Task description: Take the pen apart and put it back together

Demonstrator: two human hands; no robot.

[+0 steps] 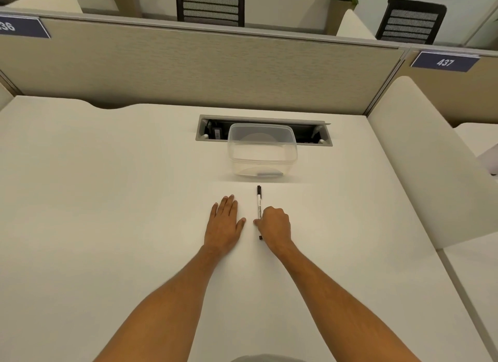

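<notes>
Presently, head view, single entry.

Item: pen (259, 203), white barrel, black cap at the far end, lying lengthwise on the white desk (107, 186), pointing away from the person; a small dark end shows below the right hand, near the wrist. Appears whole; judged not yet disassembled.

Right hand (275, 224): curled over the near part of the pen, fingertips closed on the barrel, pen resting on the desk.

Left hand (225, 221): flat, palm down, fingers spread, holding nothing, just beside the pen and apart from it.

Clear plastic container (262, 150): beyond the pen, before a recessed cable tray (323, 135); contents unclear.

Risk, judged: the slim barrel could roll or slip from a one-handed pinch. Small parts, once freed, could roll off across the smooth desk if the left hand stays idle.
</notes>
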